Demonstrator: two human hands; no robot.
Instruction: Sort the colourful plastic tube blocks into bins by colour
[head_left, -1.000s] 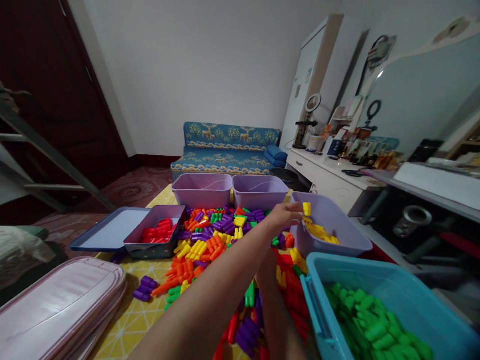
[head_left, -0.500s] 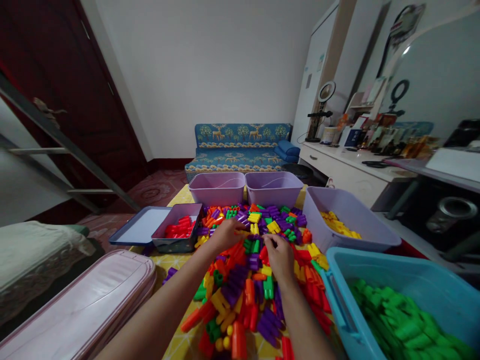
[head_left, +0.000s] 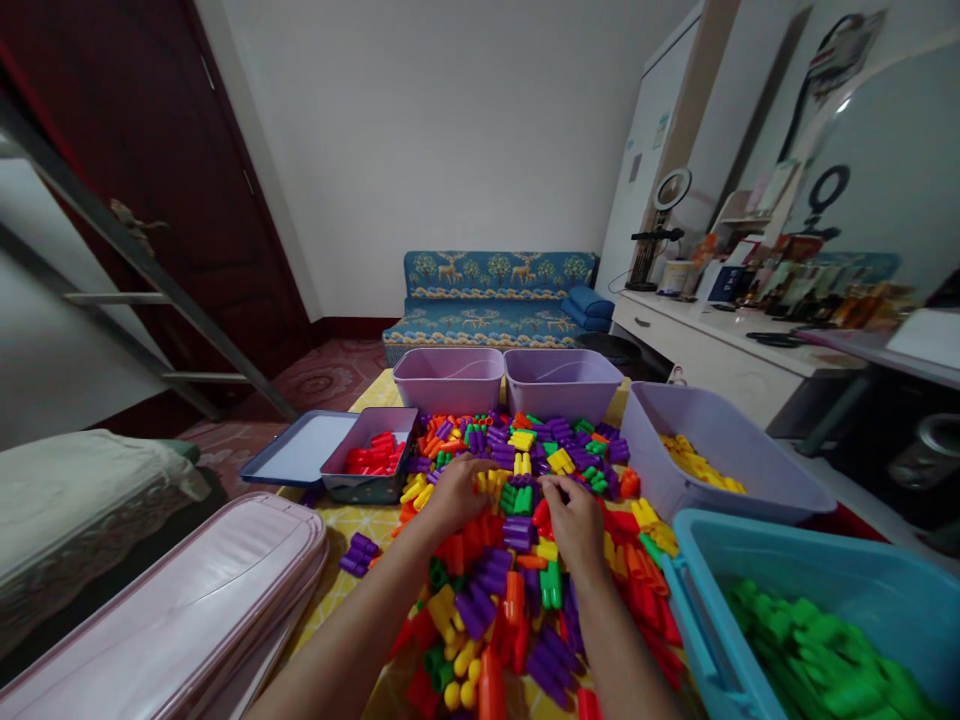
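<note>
A heap of plastic blocks (head_left: 517, 560) in red, orange, yellow, green and purple covers the yellow mat (head_left: 330, 590). Both my hands are down in the middle of it. My left hand (head_left: 456, 492) has its fingers curled onto a cluster of yellow blocks (head_left: 491, 482). My right hand (head_left: 574, 517) lies a little to the right, fingers bent in a pinch among red and green blocks; what it grips is hidden.
Two purple bins (head_left: 448, 380) (head_left: 561, 382) stand at the back. A third purple bin (head_left: 724, 455) on the right holds yellow blocks, and a blue bin (head_left: 697, 600) holds green ones. A small tin (head_left: 367, 485) holds red blocks beside its lid (head_left: 296, 458). A pink case (head_left: 172, 610) lies at the left.
A second ago my left hand was at the right purple bin with a yellow block. It came back to the heap, and both hands now work in the pile's middle. The view has shifted.
</note>
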